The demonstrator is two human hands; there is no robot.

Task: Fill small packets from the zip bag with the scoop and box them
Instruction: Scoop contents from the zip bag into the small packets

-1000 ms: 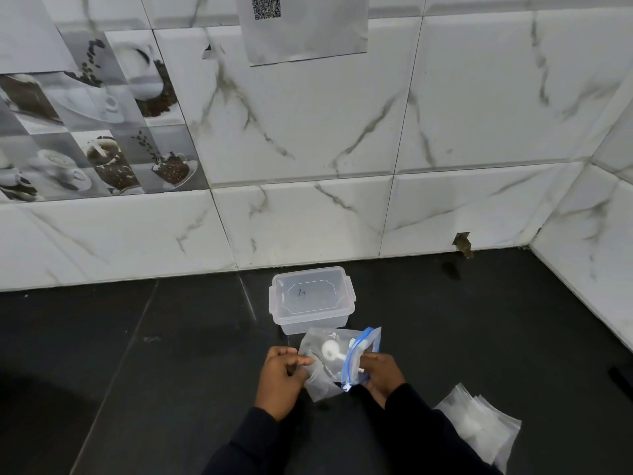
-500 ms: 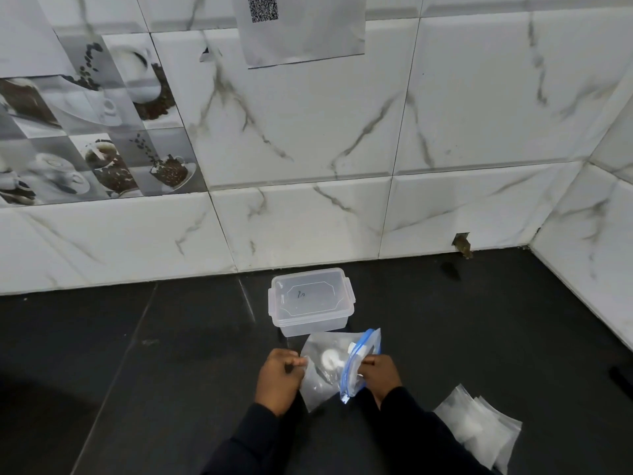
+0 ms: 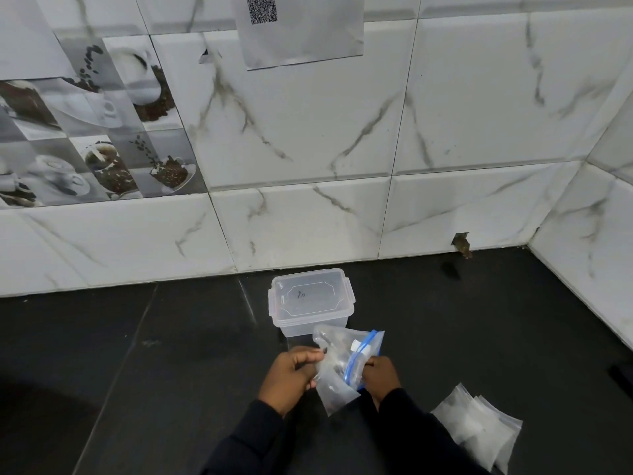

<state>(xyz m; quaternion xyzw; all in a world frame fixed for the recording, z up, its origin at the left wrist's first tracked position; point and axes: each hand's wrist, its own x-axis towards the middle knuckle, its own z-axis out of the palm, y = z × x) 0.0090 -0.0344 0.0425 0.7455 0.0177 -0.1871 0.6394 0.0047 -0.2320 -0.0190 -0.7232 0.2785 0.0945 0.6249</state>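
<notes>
I hold a clear zip bag [image 3: 337, 368] with a blue zip strip above the dark counter, close to me. My left hand [image 3: 291, 375] pinches its left side. My right hand [image 3: 380, 373] grips the blue zip edge on the right. Something white, maybe the scoop [image 3: 359, 347], shows through the plastic near the zip. Just behind the bag stands a clear plastic box [image 3: 310, 299] with its lid on. A loose pile of small clear packets [image 3: 479, 428] lies on the counter at my lower right.
The black counter [image 3: 171, 354] runs up to a white marble-tiled wall [image 3: 308, 217] at the back and another on the right. A dark object [image 3: 621, 375] pokes in at the right edge. A paper sheet with a QR code [image 3: 298, 25] hangs on the wall.
The bag has shifted slightly in my hands, and the white thing inside now sits nearer the zip. Box and packets have not moved.
</notes>
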